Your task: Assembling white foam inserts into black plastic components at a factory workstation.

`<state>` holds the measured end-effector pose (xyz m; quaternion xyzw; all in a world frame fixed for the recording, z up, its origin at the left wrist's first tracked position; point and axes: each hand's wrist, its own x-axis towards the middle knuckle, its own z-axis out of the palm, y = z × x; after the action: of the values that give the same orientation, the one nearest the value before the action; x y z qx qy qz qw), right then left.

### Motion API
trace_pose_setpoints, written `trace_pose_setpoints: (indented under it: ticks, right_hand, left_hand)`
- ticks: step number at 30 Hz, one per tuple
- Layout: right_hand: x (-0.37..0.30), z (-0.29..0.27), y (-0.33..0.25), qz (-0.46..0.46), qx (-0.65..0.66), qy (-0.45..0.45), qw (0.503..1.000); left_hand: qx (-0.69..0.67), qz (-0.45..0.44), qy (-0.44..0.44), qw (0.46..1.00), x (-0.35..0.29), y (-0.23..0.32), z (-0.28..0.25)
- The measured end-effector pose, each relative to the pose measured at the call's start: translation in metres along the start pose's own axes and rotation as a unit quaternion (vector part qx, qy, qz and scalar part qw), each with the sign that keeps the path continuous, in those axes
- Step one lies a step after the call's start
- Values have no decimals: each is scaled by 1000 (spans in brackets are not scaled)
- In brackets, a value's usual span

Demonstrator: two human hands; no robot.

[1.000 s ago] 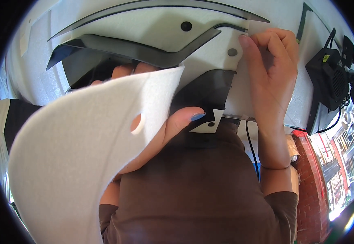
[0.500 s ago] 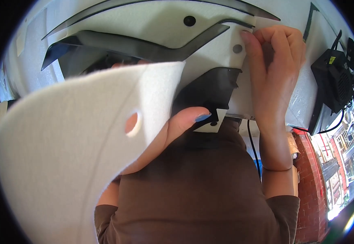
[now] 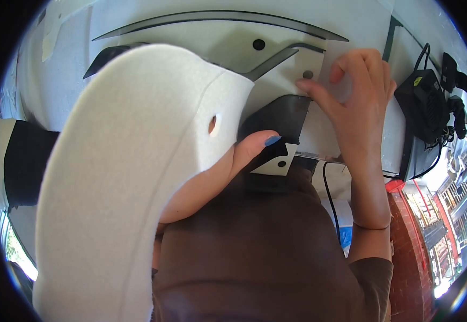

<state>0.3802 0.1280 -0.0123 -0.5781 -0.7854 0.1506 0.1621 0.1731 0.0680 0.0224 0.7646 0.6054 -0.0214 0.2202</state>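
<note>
A large curved white felt piece (image 3: pixel 126 139) with one small round hole rises close in front of me on the left. My left hand (image 3: pixel 228 163) grips its edge; the thumb with a blue nail shows, while its other fingers are hidden behind the felt. My right hand (image 3: pixel 359 88) has thumb and fingers spread apart with nothing between them. Its thumb tip is at the right end of a flat white felt piece (image 3: pixel 276 72), beside a grey round spot (image 3: pixel 308 74). Dark curved strips (image 3: pixel 276 63) and a black panel (image 3: pixel 276 115) lie over or beside this flat piece.
On the right side of the white table (image 3: pixel 324 137) stands a black power-adapter box (image 3: pixel 424 99) with cables. A long dark curved strip (image 3: pixel 217 17) runs along the far side. Red brickwork (image 3: pixel 413 247) shows at lower right, and a black-and-white roll-like object (image 3: pixel 27 161) at far left.
The felt in my left hand has swung right and upward, covering more of the dark strips. My right thumb has moved down and left from the flat piece's upper corner, and the fingers have spread.
</note>
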Motion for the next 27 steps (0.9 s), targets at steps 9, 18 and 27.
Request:
trace_pose_setpoints:
  ticks: [9,18,27]
  right_hand:
    - [7,4,5,-42,-26,-11,999]
    - [30,-19,18,-122,-7,-143,982]
    - [27,-12,25,-72,71,-113,988]
  left_hand:
    - [-47,-34,-35,998,5,5,-13]
    - [-74,-64,-86,991,8,5,-18]
    - [-114,-62,-54,990,4,2,-6]
